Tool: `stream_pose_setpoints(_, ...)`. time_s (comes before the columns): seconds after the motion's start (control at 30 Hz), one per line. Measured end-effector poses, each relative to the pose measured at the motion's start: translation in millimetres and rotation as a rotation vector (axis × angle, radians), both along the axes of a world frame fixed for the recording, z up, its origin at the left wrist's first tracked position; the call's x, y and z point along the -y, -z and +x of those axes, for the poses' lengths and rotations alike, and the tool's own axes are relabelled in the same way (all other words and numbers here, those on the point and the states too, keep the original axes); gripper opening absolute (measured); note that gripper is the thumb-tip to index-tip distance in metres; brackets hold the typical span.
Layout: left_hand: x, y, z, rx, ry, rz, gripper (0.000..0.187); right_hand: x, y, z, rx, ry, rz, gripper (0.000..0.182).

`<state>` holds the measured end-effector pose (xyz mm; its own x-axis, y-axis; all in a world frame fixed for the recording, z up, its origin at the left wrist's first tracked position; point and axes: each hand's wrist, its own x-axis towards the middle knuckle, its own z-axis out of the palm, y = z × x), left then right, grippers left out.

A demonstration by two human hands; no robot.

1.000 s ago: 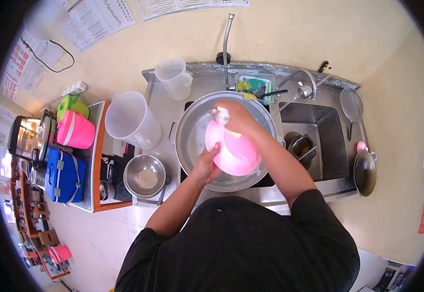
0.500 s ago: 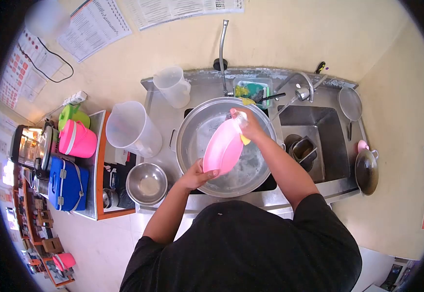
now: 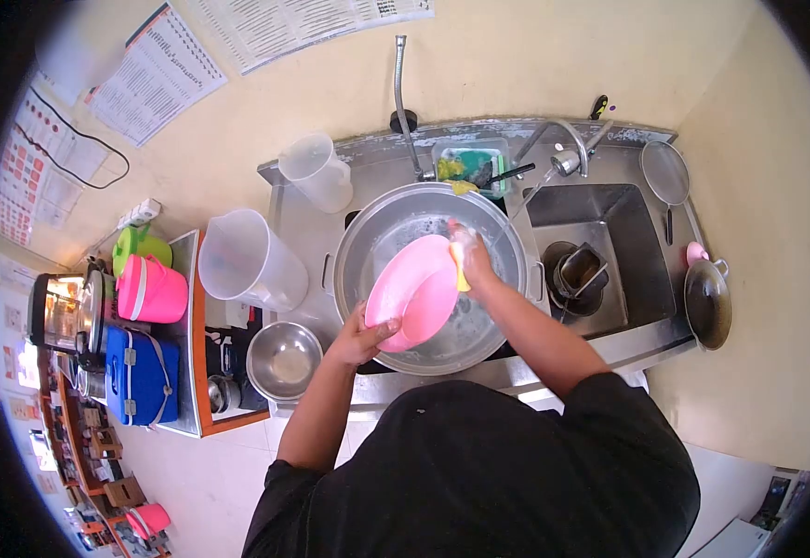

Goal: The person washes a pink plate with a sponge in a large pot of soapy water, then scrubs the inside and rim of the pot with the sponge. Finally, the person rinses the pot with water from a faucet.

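Observation:
My left hand (image 3: 364, 337) grips the near rim of a pink plastic bowl (image 3: 414, 290), thumb on the inside. The bowl is tilted over a wide metal pot (image 3: 347, 244), which holds sudsy water. Closed around a yellow sponge (image 3: 462, 268), my right hand (image 3: 472, 255) presses it to the bowl's right edge. Some foam shows by those fingers. Another yellow cloth or sponge (image 3: 462, 187) lies on the pot's far rim.
Behind the pot stands a plastic tub (image 3: 472, 166) with scrubbers. A sink (image 3: 624, 242) with dark pans is at right, under a faucet (image 3: 568, 162). Left are a clear jug (image 3: 317, 172), a larger pitcher (image 3: 247, 260) and a steel bowl (image 3: 283, 361). A strainer (image 3: 665, 174) hangs far right.
The pink bowl has turned so more of its inside faces the camera. My right hand with the sponge has shifted slightly down along its right edge. The view has tilted a little.

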<state>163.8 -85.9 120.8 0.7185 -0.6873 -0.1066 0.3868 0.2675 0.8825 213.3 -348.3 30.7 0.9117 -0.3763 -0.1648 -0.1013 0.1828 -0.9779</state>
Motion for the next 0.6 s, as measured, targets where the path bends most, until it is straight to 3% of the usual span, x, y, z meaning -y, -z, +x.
stream_pose_setpoints(0.17, 3.3, 23.4, 9.1, -0.137, -0.109, -0.050, 0.065, -3.4, 144.9, -5.6, 0.185, 0.130, 0.077, 0.042)
stream_pose_setpoints(0.27, 13.3, 32.6, 11.4, -0.184, -0.180, -0.139, 0.069, -19.4, 26.7, -40.0, -0.024, 0.231, 0.268, 0.045)
stream_pose_setpoints(0.3, 17.5, 35.6, 12.2, -0.192, -0.209, -0.177, 0.071, -24.2, 9.9, -42.6, -0.086, 0.252, 0.298, 0.046)
stream_pose_setpoints(0.4, 28.2, 43.8, 16.9, -0.234, -0.355, -0.221, 0.071, -45.3, 24.0, -46.0, -0.101, 0.342, 0.395, 0.047)
stream_pose_setpoints(0.5, 32.2, 52.2, 24.0, -0.258, -0.362, -0.210, 0.067, -36.8, 19.4, -53.8, -0.054, 0.273, 0.623, 0.047)
stream_pose_setpoints(0.6, 31.7, 80.4, 32.9, -0.262, -0.398, -0.128, 0.061, -17.8, 34.1, -37.6, -0.180, 0.310, 0.415, 0.038)
